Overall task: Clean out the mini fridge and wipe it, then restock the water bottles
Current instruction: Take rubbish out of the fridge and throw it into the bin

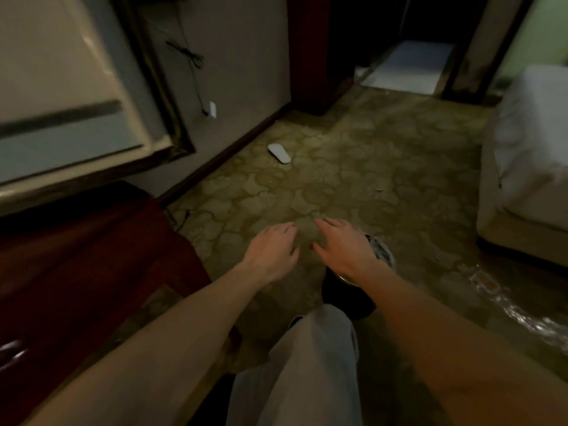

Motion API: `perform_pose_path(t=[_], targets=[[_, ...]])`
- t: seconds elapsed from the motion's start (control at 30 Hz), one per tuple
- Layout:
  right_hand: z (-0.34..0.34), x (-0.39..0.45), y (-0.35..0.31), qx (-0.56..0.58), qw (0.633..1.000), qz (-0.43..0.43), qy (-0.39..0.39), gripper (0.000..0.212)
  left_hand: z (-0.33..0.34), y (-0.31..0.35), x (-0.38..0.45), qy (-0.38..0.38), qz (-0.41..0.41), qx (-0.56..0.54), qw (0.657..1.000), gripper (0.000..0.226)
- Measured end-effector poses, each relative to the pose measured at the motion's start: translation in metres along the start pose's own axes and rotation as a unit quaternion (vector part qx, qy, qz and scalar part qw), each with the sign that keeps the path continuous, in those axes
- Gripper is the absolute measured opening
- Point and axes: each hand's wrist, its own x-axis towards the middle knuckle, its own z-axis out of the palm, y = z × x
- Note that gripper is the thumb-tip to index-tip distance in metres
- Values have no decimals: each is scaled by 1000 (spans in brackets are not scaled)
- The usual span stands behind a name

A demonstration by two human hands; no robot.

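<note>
Floor: matt olive-tan patterned carpet point(353, 167), short pile. Left near: dark red-brown wooden cabinet point(76, 256), semi-gloss finish. Far left: white fridge door point(61, 87), smooth, looks like plastic or painted metal. Right: white cloth bed cover point(528, 142), matt, creased. Near right: crinkled clear plastic wrap point(522, 315), glossy. Small white smooth plastic object point(279, 153) on carpet.

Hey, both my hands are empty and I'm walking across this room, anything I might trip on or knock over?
The dark bin sits right by your leg, under your right hand; you might kick it. The white slipper on the carpet is a possible trip hazard.
</note>
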Motion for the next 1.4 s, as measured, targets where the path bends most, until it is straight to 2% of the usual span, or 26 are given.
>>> perform_pose_path(t=[0.4, 0.73, 1.1, 1.4], targets=[[-89, -11, -187, -26, 983, -165, 75, 69, -162, -64, -141, 121, -76, 97, 985, 53], [-121, -18, -345, -40, 946, -293, 132, 68, -270, -135, -272, 214, -176, 165, 946, 55], [-136, -25, -542, 8, 888, -441, 130, 68, -334, -241, -418, 236, -315, 218, 893, 58], [-146, -7, -651, 20, 860, -490, 140, 68, -375, -307, -488, 244, -382, 233, 861, 48]])
